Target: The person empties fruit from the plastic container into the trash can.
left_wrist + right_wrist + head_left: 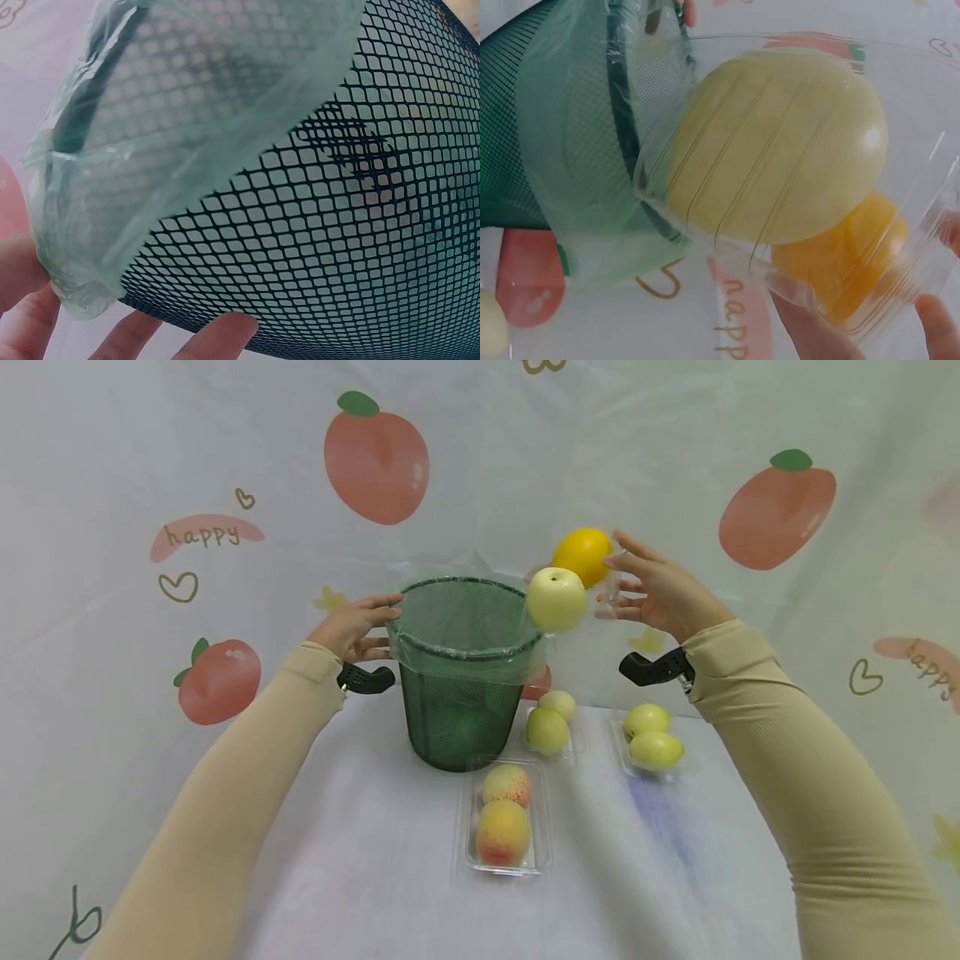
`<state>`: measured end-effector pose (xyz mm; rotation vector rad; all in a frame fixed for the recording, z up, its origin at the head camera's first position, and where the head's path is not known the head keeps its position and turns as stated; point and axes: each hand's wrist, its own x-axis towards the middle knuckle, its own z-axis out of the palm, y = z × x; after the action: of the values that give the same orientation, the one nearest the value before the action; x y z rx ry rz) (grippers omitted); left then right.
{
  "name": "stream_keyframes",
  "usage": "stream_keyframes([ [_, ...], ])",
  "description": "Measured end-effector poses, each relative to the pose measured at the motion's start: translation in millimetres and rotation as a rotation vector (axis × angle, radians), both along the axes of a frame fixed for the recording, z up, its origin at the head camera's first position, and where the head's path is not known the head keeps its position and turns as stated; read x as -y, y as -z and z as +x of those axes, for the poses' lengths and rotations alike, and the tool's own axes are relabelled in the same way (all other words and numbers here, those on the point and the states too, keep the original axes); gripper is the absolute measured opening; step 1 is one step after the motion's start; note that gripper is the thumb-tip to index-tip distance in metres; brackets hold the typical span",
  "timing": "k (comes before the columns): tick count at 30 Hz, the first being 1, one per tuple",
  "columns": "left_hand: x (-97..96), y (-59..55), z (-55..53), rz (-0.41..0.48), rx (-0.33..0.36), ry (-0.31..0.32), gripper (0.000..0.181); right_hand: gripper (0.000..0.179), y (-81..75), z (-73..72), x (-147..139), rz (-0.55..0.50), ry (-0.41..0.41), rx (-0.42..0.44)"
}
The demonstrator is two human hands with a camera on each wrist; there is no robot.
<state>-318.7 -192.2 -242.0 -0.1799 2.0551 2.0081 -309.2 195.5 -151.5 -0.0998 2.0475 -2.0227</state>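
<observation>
We list: one clear box (919, 161), long axis slanting toward seven o'clock, at the bin's (457, 727) two, gripped by the right hand (663, 593), fingers wide. Contents: one pale apple (557, 599), one orange fruit (582, 557). Bin: one, upright, mouth toward twelve; left hand (360, 625), fingers apart, touching at ten. Further boxes (544, 827), four to five: three, two fruits (503, 833) each.

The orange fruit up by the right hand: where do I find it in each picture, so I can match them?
Head view: the orange fruit is above and right of centre, between the pale apple and the right hand.
Left wrist view: not visible.
Right wrist view: below and right of centre, partly behind the apple, seen through a clear container.
Shared landmark: the green mesh bin, in all three.
</observation>
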Motion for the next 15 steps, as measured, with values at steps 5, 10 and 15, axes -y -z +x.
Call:
stream_keyframes([
  [5,-0.5,0.3,0.5,0.005,-0.005,-0.004,0.050,0.071,-6.3,-5.3,13,0.038,0.028,-0.012],
  [10,-0.6,1.6,-1.4,0.010,-0.006,-0.004,0.051,0.069,-13.4,-7.1,26,0.094,0.042,-0.050],
  [15,-0.6,2.7,-4.2,0.002,-0.002,-0.012,0.052,0.067,-20.7,-5.1,38,0.151,0.042,-0.095],
])
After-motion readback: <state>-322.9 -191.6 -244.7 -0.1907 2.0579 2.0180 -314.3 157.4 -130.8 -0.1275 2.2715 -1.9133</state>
